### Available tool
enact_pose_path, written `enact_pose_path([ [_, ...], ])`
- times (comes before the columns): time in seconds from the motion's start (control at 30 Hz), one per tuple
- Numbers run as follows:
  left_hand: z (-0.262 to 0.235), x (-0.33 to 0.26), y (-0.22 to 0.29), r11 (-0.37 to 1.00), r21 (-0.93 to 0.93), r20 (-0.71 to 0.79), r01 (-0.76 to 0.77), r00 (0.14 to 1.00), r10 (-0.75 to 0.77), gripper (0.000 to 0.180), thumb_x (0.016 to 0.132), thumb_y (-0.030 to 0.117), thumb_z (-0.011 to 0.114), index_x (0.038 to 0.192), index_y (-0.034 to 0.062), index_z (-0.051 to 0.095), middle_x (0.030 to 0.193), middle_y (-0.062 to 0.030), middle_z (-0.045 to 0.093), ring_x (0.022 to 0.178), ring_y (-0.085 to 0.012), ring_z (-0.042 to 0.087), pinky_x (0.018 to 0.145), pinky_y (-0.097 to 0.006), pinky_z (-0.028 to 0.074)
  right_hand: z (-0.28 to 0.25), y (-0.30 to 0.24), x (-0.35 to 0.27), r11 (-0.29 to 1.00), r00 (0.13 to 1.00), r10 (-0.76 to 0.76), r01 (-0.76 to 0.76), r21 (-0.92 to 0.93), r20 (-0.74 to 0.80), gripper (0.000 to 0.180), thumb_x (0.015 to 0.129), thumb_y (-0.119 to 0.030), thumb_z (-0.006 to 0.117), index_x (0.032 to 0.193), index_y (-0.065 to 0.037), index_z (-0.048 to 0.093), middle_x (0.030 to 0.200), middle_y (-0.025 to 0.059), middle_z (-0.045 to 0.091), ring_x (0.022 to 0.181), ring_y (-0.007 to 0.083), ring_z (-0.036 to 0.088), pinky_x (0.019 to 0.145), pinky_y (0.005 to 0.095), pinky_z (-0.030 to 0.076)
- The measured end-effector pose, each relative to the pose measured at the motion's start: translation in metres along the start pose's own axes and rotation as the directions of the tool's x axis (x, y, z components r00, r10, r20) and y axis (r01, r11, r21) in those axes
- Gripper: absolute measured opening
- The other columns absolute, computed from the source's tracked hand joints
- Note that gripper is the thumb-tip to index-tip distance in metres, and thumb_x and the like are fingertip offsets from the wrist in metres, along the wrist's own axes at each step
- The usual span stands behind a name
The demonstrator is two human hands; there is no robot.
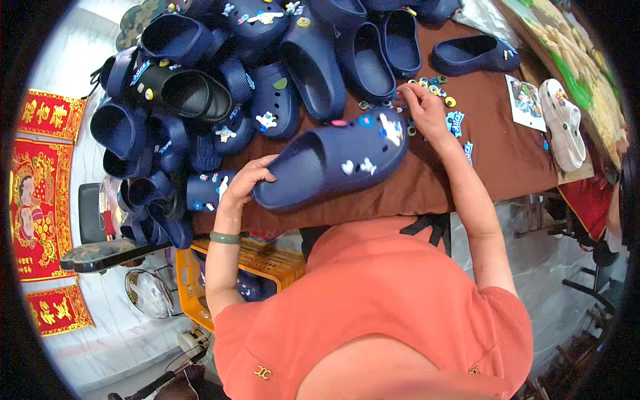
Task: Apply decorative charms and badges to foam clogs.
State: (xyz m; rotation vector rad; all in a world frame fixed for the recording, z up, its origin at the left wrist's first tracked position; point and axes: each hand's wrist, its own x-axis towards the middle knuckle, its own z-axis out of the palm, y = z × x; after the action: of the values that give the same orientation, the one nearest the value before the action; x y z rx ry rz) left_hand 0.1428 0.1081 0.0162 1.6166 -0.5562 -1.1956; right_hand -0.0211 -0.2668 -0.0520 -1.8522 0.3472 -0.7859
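Note:
My left hand (248, 181) grips the heel end of a navy blue clog (327, 167), fingers inside the opening. The clog lies at a slant across the table's front, its toe pointing right. White, pink and blue charms (368, 165) sit on its toe. Beyond the toe, my right hand (427, 115) reaches over a scatter of small round charms (450, 101), its thumb and fingers closed together. What is between those fingertips, if anything, is too small to make out. Blue and white letter-shaped charms (455, 123) lie beside the right wrist.
Navy clogs (313, 67) are heaped at the left and back of the brown-covered table (507, 163). A black clog (193, 95) lies among them. On the right are a picture card (526, 102) and a white clog (564, 127). A yellow crate (283, 261) stands below.

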Motion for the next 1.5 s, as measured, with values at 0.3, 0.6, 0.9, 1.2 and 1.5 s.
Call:
enact_pose_path([
  [0.3,0.022,-0.004,0.037,0.754,0.656,-0.305,-0.043,0.898,0.317,0.047,0.100,0.036,0.047,0.091,-0.0019,0.072,0.106,-0.0109,0.068,0.095,-0.0193,0.062,0.084,-0.030,0.048,0.001,-0.011,-0.005,0.991,0.983,-0.132,0.135,-0.010,0.126,0.019,0.096,-0.012,0.059,0.106,0.003,0.065,0.090,0.0052,0.068,0.085,0.0120,0.062,0.077,0.0247,0.049],
  [0.6,0.136,0.068,0.038,0.627,-0.770,0.020,0.116,0.987,-0.158,0.042,0.096,0.044,0.053,0.105,0.0046,0.064,0.095,-0.0108,0.070,0.085,-0.0249,0.068,0.081,-0.038,0.055,0.029,-0.067,-0.018,0.737,0.766,-0.434,0.605,-0.303,0.474,0.025,0.088,-0.025,0.064,0.101,-0.004,0.067,0.106,0.0130,0.063,0.101,0.0305,0.058,0.091,0.0403,0.045],
  [0.9,0.149,0.099,0.015,0.642,-0.758,-0.187,-0.117,0.981,-0.042,0.024,0.093,0.029,0.060,0.094,0.0051,0.064,0.092,-0.0120,0.069,0.081,-0.0243,0.069,0.079,-0.037,0.056,0.028,-0.057,-0.027,0.722,0.808,-0.544,0.589,-0.365,0.227,0.015,0.080,-0.017,0.073,0.085,-0.005,0.066,0.085,0.0081,0.064,0.083,0.0264,0.061,0.075,0.0361,0.050],
  [1.2,0.147,0.099,0.015,0.607,-0.790,-0.103,-0.082,0.995,0.000,0.025,0.096,0.029,0.056,0.097,0.0054,0.063,0.096,-0.0114,0.070,0.084,-0.0216,0.068,0.081,-0.036,0.055,0.024,-0.055,-0.029,0.700,0.803,-0.576,0.582,-0.415,0.153,0.026,0.078,-0.019,0.077,0.072,-0.005,0.055,0.069,0.0091,0.054,0.065,0.0275,0.054,0.061,0.0389,0.044],
  [1.5,0.152,0.091,0.016,0.611,-0.776,-0.171,-0.157,0.985,0.036,0.032,0.099,0.035,0.051,0.103,0.0046,0.061,0.104,-0.0152,0.068,0.092,-0.0258,0.068,0.086,-0.039,0.054,0.012,-0.041,-0.013,0.988,0.978,-0.099,0.118,0.096,-0.185,0.014,0.091,-0.007,0.062,0.103,0.000,0.061,0.077,0.0108,0.062,0.071,0.0240,0.062,0.066,0.0289,0.049],
])
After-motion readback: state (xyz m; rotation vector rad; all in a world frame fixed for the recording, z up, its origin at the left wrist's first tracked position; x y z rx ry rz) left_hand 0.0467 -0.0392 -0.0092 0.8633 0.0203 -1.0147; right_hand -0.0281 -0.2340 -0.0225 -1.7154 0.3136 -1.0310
